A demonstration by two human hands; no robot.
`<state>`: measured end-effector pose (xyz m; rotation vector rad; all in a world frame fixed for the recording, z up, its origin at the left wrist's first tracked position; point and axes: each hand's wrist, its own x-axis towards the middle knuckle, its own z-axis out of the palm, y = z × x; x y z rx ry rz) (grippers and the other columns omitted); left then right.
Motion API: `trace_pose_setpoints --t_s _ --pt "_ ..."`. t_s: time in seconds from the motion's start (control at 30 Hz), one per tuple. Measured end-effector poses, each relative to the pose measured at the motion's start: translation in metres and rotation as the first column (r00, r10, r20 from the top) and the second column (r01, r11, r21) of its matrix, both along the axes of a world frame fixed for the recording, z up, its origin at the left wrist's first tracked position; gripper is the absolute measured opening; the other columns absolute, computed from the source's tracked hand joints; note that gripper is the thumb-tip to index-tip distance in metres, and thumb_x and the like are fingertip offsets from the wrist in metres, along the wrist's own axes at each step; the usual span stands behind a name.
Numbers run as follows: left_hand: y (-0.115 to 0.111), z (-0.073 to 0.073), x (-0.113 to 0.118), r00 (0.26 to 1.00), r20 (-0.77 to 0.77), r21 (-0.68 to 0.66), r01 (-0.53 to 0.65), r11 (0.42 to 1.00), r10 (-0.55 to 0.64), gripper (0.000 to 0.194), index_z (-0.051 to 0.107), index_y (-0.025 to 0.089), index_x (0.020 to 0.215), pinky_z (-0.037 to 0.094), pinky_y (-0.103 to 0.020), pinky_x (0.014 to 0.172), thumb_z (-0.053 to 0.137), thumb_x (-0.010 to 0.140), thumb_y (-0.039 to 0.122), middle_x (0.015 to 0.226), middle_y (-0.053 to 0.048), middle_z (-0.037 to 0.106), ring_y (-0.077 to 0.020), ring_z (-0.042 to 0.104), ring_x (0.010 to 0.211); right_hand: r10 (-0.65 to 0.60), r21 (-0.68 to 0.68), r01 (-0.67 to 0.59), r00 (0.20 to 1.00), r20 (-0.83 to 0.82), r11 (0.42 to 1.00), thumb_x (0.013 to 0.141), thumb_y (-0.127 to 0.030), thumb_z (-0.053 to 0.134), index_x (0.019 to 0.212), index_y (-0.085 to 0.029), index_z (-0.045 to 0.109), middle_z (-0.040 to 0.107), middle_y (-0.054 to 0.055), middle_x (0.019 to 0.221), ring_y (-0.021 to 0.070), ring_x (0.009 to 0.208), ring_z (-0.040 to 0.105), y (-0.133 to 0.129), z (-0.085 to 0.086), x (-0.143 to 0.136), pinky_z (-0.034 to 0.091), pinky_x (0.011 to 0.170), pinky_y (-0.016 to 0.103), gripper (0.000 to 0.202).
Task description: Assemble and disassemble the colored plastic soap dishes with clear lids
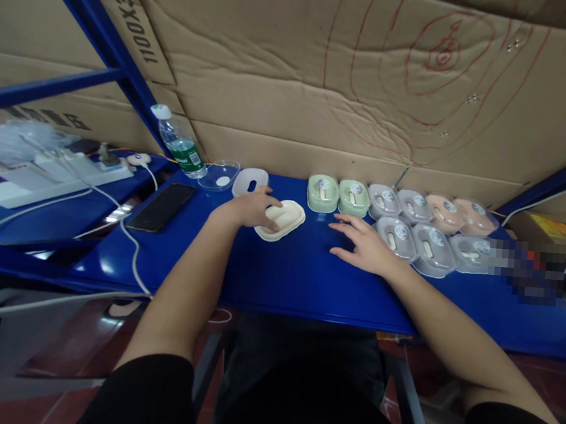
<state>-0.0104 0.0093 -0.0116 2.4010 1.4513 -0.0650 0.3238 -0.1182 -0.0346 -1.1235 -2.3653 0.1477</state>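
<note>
My left hand (pixel 254 208) is on a cream oval soap-dish-like tray (pixel 290 216); its thumb lies over the near part and its fingers reach the far rim. Part of the tray's left side is hidden under the hand. Just behind that hand is a pale lilac piece with a dark oval slot (pixel 246 180). My right hand (pixel 359 244) is held over the table with fingers spread, and nothing is in it. Close by its wrist sits a grey lidded box (pixel 396 239). Further back stand two green lidded boxes (pixel 322 193).
More grey boxes (pixel 429 250) and peach boxes (pixel 444 213) line the blue table (pixel 301 285) at right. At left are a clear lid (pixel 222 174), a water bottle (pixel 183 148), a black phone (pixel 162 208) and a white cable (pixel 135 253). Cardboard (pixel 275 61) walls the back.
</note>
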Motion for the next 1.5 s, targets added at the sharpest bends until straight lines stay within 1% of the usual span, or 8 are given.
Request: trace_pose_setpoints --t_s 0.27,0.43,0.67,0.77,0.9,1.1,1.3,1.5 --pt "-0.002 -0.009 0.022 0.980 -0.080 0.209 -0.163 0.964 0.183 0.070 0.071 0.019 0.141 0.049 -0.052 0.109 0.061 0.092 0.068 0.167 -0.022 0.042 -0.0436 0.062 0.132 -0.011 0.006 0.010 0.999 0.034 1.000 0.096 -0.044 0.075 0.144 -0.029 0.065 0.061 0.014 0.155 0.0377 0.142 0.060 0.000 -0.001 -0.002 0.051 0.116 0.065 0.052" --pt "-0.004 -0.007 0.033 0.959 0.078 0.327 -0.283 0.901 0.273 0.073 0.068 0.020 0.143 0.052 -0.053 0.102 0.054 0.095 0.073 0.161 -0.022 0.050 -0.0431 0.065 0.124 -0.104 0.089 0.099 0.993 0.057 0.991 0.098 -0.047 0.071 0.140 -0.029 0.069 0.070 0.012 0.144 0.0369 0.133 0.067 -0.005 0.017 0.003 0.053 0.113 0.063 0.046" --pt "-0.002 -0.002 0.012 0.999 0.045 0.153 -0.012 0.988 0.006 0.102 0.061 0.025 0.153 0.043 -0.047 0.118 0.086 0.068 0.073 0.162 -0.015 0.053 -0.0408 0.052 0.145 -0.505 0.253 0.468 0.856 0.108 0.847 0.096 -0.051 0.071 0.127 -0.019 0.074 0.081 0.018 0.115 0.0422 0.109 0.075 -0.001 0.032 0.043 0.058 0.096 0.061 0.045" --pt "0.000 -0.007 0.011 1.000 0.010 0.141 -0.014 0.990 0.012 0.092 0.060 0.024 0.154 0.044 -0.047 0.117 0.084 0.075 0.066 0.162 -0.016 0.053 -0.0398 0.054 0.144 -0.567 0.230 0.526 0.805 0.175 0.819 0.089 -0.057 0.077 0.115 -0.020 0.076 0.081 0.017 0.105 0.0426 0.100 0.075 0.003 0.023 0.053 0.060 0.088 0.061 0.046" --pt "0.004 -0.016 0.016 1.000 0.003 0.211 -0.029 0.977 0.029 0.076 0.058 0.021 0.154 0.047 -0.046 0.114 0.068 0.092 0.064 0.162 -0.019 0.052 -0.0373 0.056 0.142 -0.478 0.157 0.454 0.859 0.186 0.877 0.090 -0.059 0.076 0.121 -0.021 0.075 0.080 0.017 0.115 0.0450 0.113 0.072 0.003 0.016 0.044 0.060 0.092 0.065 0.049" --pt "0.000 -0.015 0.024 0.986 0.006 0.311 -0.158 0.937 0.164 0.062 0.059 0.024 0.152 0.054 -0.047 0.106 0.065 0.098 0.053 0.163 -0.016 0.050 -0.0370 0.061 0.134 -0.059 -0.043 0.061 0.997 0.047 0.997 0.094 -0.059 0.074 0.147 -0.027 0.062 0.059 0.013 0.158 0.0367 0.141 0.062 -0.007 0.025 0.017 0.054 0.115 0.059 0.063" --pt "-0.008 -0.002 0.027 0.901 0.047 0.314 -0.424 0.850 0.432 0.089 0.058 0.021 0.151 0.057 -0.052 0.099 0.079 0.079 0.071 0.163 -0.022 0.045 -0.0424 0.068 0.119 -0.080 -0.089 0.090 0.991 0.109 0.992 0.083 -0.064 0.084 0.156 -0.031 0.057 0.049 0.014 0.167 0.0455 0.151 0.050 -0.002 0.015 0.023 0.045 0.121 0.069 0.085" --pt "-0.005 -0.008 0.021 0.891 0.019 0.247 -0.443 0.862 0.453 0.098 0.051 0.017 0.156 0.056 -0.053 0.101 0.072 0.080 0.077 0.153 -0.026 0.055 -0.0463 0.065 0.127 -0.059 -0.181 0.081 0.991 0.123 0.980 0.080 -0.061 0.088 0.166 -0.036 0.042 0.044 0.014 0.169 0.0460 0.152 0.047 0.002 0.005 0.027 0.047 0.120 0.068 0.101"
